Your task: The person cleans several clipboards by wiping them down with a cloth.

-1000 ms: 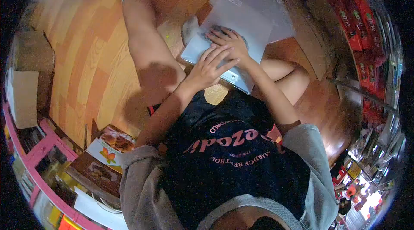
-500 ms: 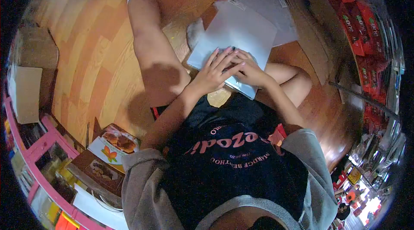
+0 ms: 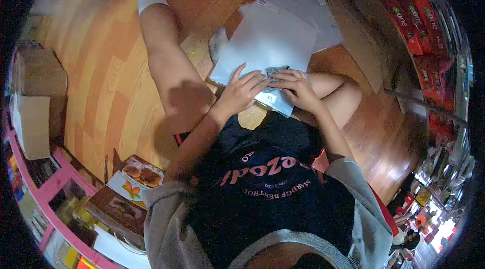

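From where I stand, nearest is the black printed shirt (image 3: 283, 218). Past it, the left hand (image 3: 245, 92) rests with its fingers spread on a pale flat sheet (image 3: 268, 37) lying between the person's legs. The right hand (image 3: 302, 92) holds a crumpled grey-green cloth (image 3: 276, 71) under bent fingers, against the sheet's near part. Beyond, a translucent sheet (image 3: 327, 29) juts out from beneath, near brown cardboard (image 3: 358, 49); red packets (image 3: 410, 21) stand farther right.
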A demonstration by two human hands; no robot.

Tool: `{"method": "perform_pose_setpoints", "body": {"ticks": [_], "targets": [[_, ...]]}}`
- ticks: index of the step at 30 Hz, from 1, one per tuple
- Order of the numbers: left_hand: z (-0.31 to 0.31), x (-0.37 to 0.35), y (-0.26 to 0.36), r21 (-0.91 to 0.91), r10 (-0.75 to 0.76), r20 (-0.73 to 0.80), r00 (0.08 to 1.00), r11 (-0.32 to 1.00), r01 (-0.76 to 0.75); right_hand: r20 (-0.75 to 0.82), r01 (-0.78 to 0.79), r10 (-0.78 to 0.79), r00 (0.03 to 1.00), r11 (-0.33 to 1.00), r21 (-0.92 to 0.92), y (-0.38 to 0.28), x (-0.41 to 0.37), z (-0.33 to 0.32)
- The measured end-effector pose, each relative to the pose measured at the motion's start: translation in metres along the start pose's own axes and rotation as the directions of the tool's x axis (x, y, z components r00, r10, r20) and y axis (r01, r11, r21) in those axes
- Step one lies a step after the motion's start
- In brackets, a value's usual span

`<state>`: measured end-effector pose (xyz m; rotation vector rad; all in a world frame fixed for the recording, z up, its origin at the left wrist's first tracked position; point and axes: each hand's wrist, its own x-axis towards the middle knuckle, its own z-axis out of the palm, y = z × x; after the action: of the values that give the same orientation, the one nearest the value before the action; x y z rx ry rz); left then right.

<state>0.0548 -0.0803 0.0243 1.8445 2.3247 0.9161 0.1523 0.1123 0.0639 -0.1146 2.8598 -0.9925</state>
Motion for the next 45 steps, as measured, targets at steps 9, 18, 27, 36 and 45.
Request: {"method": "perform_pose_setpoints", "body": {"ticks": [9,18,27,36,45], "targets": [[-0.028,0.008,-0.003,-0.036,-0.038,-0.187,0.982,0.999,0.032,-0.641,-0.169,0.393,0.659,0.908,0.384,0.043,0.003,-0.095],[-0.023,-0.015,-0.026,-0.339,-0.26,-0.543,0.799,0.938,0.075,-0.429,0.057,0.827,0.363,0.44,0.896,0.168,-0.006,-0.017],[-0.037,0.035,-0.003,-0.984,-0.944,-0.179,0.278,0.172,-0.047,-0.561,-0.028,0.719,0.41,0.625,0.78,0.134,0.013,-0.027],[-0.031,0.055,-0.009,-0.994,-0.932,0.063,0.356,-0.027,0.106,-0.757,-0.159,0.648,0.089,0.759,0.631,0.136,0.004,-0.031],[-0.007,0.084,-0.02,-0.918,-0.907,0.32,0.274,-0.226,0.325,-0.5,0.517,0.866,0.008,0.424,0.744,0.164,-0.001,-0.025]]}}
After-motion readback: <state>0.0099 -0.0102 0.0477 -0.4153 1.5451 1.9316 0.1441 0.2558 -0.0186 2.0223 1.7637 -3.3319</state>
